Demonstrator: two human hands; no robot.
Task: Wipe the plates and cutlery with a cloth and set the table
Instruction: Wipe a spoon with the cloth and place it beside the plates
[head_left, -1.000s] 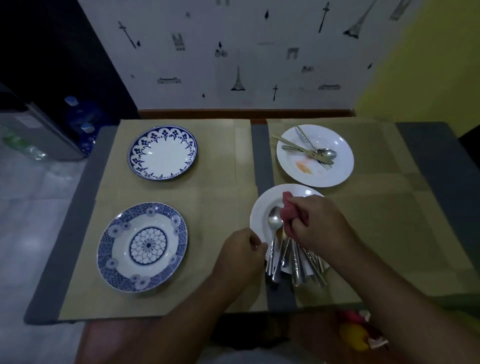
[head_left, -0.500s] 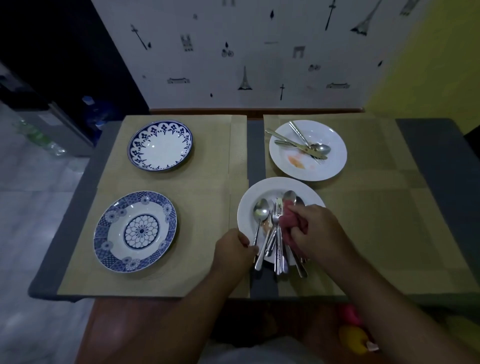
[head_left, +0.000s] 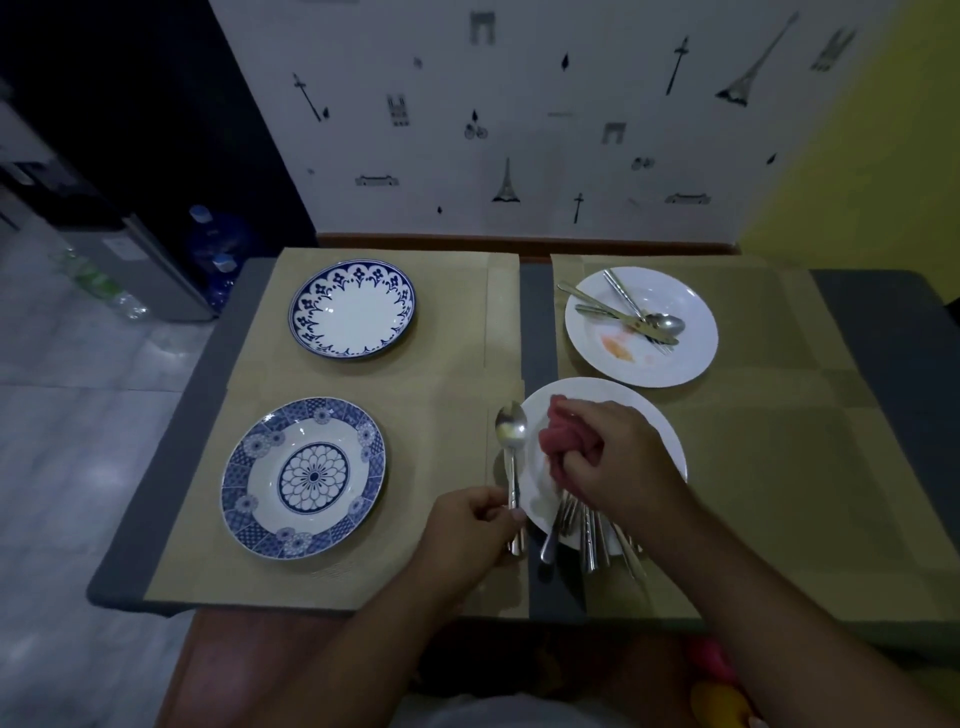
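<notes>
Obs., dim light: the left hand (head_left: 470, 525) is pinched closed on the lower handle of a spoon (head_left: 511, 447), bowl pointing to 12 o'clock, lying over the placemat (head_left: 441, 384) just off the 9 o'clock rim of the near white plate (head_left: 654, 410). The right hand (head_left: 613, 460) is fisted tight around a bunched pink cloth (head_left: 563, 431), held over the middle of that plate. A fan of cutlery handles (head_left: 587, 535) sticks out past the plate's 6 o'clock edge from under the right wrist; whether the hand also presses on them, cannot tell. Far white plate (head_left: 602, 358) at 12 o'clock from the near one carries several more pieces and an orange smear. Two blue-patterned plates, rear (head_left: 351, 309) and front (head_left: 305, 477), sit at 9–10 o'clock on the tabletop (head_left: 161, 519), well apart from both hands. Handling judgement: spoon is light, rigid, smooth metal, likely slippery under a cloth; best held low on the handle, as now, leaving the bowl free for wiping. Cloth is soft, conforms readily. Plates are brittle; grip by the rim, lift flat. Loose cutlery will slide and clatter if the plate tilts.
</notes>
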